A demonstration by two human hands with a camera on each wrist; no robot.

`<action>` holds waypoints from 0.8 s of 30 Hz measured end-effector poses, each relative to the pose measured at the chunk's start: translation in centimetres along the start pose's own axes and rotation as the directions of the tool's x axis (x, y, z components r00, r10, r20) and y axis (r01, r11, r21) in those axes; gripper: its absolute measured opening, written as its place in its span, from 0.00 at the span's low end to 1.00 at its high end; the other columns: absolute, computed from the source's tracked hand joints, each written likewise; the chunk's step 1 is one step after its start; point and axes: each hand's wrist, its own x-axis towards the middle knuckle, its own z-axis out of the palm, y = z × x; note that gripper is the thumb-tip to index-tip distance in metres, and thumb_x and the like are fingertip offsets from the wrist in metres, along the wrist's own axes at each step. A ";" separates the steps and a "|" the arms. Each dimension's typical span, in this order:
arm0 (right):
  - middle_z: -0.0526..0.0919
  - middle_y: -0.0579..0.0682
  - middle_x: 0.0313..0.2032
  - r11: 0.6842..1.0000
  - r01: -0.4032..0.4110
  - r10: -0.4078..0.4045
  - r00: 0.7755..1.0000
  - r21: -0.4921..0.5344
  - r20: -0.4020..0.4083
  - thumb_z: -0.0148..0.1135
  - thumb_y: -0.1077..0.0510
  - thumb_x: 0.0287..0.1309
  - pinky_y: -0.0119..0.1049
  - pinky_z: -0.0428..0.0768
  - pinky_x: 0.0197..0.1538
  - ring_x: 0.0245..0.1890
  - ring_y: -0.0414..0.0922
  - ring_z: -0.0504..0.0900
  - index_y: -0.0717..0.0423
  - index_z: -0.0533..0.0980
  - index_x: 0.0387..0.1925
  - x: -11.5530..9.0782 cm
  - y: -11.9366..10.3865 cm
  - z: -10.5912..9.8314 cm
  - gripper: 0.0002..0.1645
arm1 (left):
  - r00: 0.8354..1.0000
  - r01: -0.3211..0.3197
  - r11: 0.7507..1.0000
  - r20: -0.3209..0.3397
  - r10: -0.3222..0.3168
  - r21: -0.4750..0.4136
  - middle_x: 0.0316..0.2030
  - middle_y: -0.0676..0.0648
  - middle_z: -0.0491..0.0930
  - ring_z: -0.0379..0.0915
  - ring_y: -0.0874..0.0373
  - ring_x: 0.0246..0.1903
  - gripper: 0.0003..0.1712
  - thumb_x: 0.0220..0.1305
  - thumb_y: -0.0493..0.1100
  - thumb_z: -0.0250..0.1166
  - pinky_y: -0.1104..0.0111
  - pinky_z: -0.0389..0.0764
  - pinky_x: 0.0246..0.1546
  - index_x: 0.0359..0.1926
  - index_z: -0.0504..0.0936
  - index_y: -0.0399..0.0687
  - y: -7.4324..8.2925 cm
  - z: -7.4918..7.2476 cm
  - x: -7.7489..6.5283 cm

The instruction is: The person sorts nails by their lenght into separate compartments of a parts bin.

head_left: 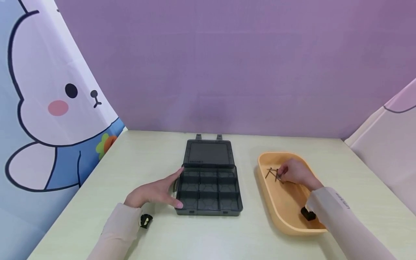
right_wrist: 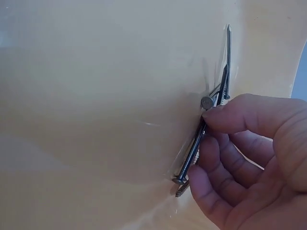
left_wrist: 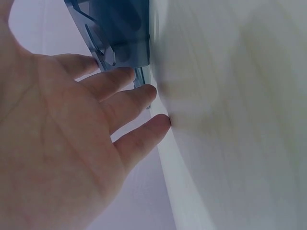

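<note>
A dark translucent compartment box [head_left: 208,207] lies on the table with its lid [head_left: 209,153] folded back and its sections bare. My left hand [head_left: 157,191] spreads along the box's left side, the thumb at the near corner and a fingertip near the hinge. In the left wrist view, the fingers [left_wrist: 139,98] are straight beside the box wall [left_wrist: 129,43]. My right hand [head_left: 296,173] reaches into an orange tray [head_left: 269,202]. In the right wrist view, its thumb and curled fingers pinch a nail [right_wrist: 192,153] among several nails and screws, partly hidden by the fingers.
The orange tray's raised rim surrounds the right hand. A black wrist device [head_left: 308,213] hangs below the right sleeve, over the tray, and another wrist device [head_left: 146,221] is at the left cuff. A purple backdrop [head_left: 208,72] rises behind the pale table [head_left: 156,151].
</note>
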 end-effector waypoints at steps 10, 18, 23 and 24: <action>0.81 0.45 0.21 1.000 0.015 -0.016 1.000 0.026 0.026 0.64 0.68 0.36 0.30 0.71 0.26 0.21 0.38 0.72 0.57 0.81 0.23 -0.1 0.6 0.7 0.06 | 0.999 0.034 0.999 0.014 -0.034 -0.028 0.75 0.36 0.31 0.31 0.37 0.73 0.74 0.46 0.62 0.74 0.42 0.48 0.69 0.75 0.29 0.45 -0.4 0.5 0.1; 0.81 0.47 0.23 0.987 0.098 -0.109 0.991 0.124 0.082 0.60 0.74 0.35 0.27 0.70 0.23 0.23 0.36 0.71 0.58 0.81 0.25 0.2 0.7 0.5 0.12 | 1.000 0.030 0.999 -0.001 -0.030 -0.015 0.75 0.36 0.32 0.33 0.38 0.73 0.73 0.47 0.62 0.73 0.43 0.49 0.69 0.75 0.29 0.45 -0.7 0.5 0.4; 0.82 0.45 0.24 0.969 0.211 -0.222 0.971 0.131 0.083 0.61 0.76 0.36 0.26 0.71 0.25 0.24 0.32 0.72 0.58 0.81 0.25 0.6 0.9 0.2 0.13 | 0.999 0.036 0.999 -0.002 -0.036 -0.008 0.75 0.37 0.32 0.32 0.38 0.73 0.73 0.47 0.61 0.73 0.43 0.49 0.69 0.75 0.29 0.46 -0.6 0.3 0.5; 0.82 0.45 0.24 0.966 0.224 -0.236 0.968 0.132 0.086 0.61 0.76 0.37 0.26 0.72 0.26 0.24 0.32 0.72 0.58 0.81 0.25 0.6 0.9 0.1 0.13 | 0.999 0.032 0.999 -0.002 -0.032 -0.005 0.75 0.36 0.32 0.32 0.38 0.73 0.72 0.48 0.61 0.73 0.43 0.49 0.69 0.75 0.29 0.45 -0.6 0.2 0.6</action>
